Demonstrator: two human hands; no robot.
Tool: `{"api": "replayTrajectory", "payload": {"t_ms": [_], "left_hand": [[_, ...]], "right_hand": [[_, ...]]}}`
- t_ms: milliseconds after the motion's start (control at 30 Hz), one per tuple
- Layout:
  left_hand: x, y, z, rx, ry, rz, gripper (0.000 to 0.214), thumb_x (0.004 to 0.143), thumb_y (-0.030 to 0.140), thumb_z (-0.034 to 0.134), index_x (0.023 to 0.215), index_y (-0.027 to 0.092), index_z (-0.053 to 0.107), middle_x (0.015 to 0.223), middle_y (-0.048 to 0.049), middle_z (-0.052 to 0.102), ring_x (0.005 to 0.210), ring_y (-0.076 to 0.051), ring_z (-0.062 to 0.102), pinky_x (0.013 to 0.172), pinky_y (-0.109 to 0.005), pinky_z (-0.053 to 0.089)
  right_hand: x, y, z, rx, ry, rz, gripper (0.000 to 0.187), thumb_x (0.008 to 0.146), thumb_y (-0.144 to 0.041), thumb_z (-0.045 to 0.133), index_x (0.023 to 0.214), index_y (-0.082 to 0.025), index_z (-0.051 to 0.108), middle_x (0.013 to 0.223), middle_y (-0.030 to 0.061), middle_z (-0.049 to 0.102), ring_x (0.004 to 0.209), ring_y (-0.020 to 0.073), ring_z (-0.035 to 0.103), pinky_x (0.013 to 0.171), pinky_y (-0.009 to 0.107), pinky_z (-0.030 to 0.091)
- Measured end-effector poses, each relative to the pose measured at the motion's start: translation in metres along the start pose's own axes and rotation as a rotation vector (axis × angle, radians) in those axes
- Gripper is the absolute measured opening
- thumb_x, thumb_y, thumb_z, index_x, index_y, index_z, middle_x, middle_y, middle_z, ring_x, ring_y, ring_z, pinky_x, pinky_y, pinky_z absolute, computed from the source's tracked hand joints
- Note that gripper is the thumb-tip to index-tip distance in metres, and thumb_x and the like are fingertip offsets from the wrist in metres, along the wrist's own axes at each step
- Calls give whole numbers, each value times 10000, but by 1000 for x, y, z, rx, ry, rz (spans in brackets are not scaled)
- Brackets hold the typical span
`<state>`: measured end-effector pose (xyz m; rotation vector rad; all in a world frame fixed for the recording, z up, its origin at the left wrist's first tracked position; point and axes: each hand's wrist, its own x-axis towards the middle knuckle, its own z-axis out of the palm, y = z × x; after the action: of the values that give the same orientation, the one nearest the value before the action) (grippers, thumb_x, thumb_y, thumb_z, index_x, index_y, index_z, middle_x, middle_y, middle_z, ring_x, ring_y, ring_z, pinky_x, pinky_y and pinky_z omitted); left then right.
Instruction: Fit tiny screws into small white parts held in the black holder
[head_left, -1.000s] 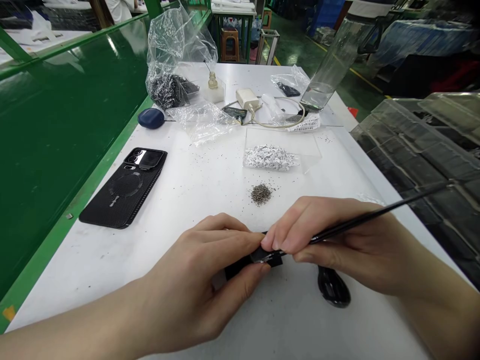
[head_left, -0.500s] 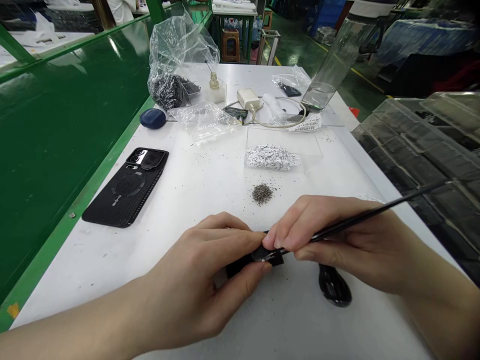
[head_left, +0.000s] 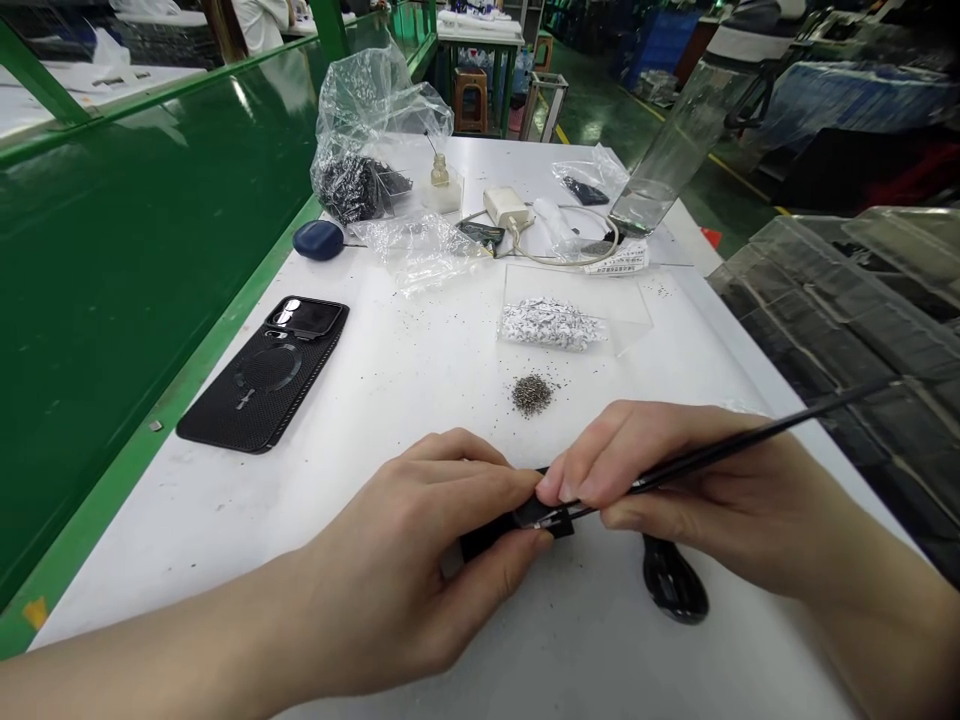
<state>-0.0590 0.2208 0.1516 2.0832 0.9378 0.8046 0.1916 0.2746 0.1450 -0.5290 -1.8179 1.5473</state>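
My left hand (head_left: 450, 530) is closed on a small black plastic part (head_left: 487, 537), its thumb and index finger pinching the part's right end. The fingers cover most of the part. My right hand (head_left: 667, 480) grips slim black tweezers (head_left: 720, 450), which slant up to the right. Their tips reach the black part between my left thumb and index finger; something small and pale shows there, too small to name. Below my right hand lies a glossy black piece (head_left: 675, 585) with a rounded end. Ahead of my hands is a little heap of tiny metal pieces (head_left: 532, 395).
A clear tray (head_left: 630, 305) with small white bits stands beyond the heap. A black phone (head_left: 262, 390) lies at left. Farther back are a plastic bag (head_left: 360, 110), a small glass bottle (head_left: 439, 172), a white charger (head_left: 506, 207) and a water bottle (head_left: 675, 150). Clear-lidded boxes (head_left: 817, 300) stand at right.
The whole view has shifted slightly, so the table's things appear a little farther right and lower. Both hands keep their grips, with the tweezer tips still at the black part.
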Motion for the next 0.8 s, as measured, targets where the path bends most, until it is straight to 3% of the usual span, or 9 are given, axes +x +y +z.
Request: {"api": "replayTrajectory", "payload": {"t_ms": [400,800], "left_hand": [[-3,1,0,32,-13,-25,200,1074,164,575,1037,205,767,833,-58,773,894,-229,781,854,-313,668],[0,2,-1,0,-9,-18,205,1057,132,568,974,207,740,766,-42,733,887,-229,770,853,-314,668]], "right_hand": [[-1,-1,-2,-21,11,23,129,1012,-168,800,1085,-267,837,1021,57,840,1002,243,838,914,372,700],[2,0,0,-51,-8,-33,145,982,-139,834,1083,-236,872,1028,77,871,994,220,856,916,316,712]]}}
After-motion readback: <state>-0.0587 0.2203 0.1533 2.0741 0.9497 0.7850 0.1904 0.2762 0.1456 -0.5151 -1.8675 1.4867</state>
